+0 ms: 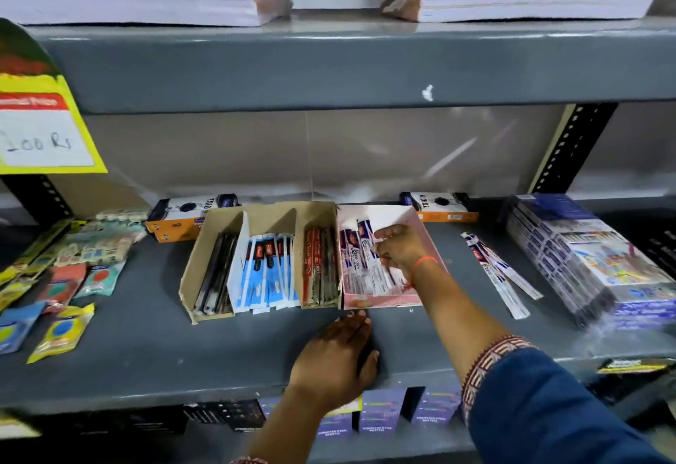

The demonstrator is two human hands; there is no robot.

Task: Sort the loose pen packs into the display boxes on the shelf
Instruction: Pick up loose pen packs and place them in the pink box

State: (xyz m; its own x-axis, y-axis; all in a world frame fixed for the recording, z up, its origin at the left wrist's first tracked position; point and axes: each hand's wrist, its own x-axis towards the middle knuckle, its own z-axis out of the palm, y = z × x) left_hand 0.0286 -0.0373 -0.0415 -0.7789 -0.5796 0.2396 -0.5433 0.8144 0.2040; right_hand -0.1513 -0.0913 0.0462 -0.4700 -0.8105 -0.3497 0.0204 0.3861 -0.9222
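Lower centre, the left hand [336, 350] lies flat and spread on the grey shelf [146, 346], fingertips at the pink display box [420, 224]. Beyond, the right hand [397, 247] pinches pen packs [360, 266] inside it. Loose pen packs [497, 269] lie right of centre.
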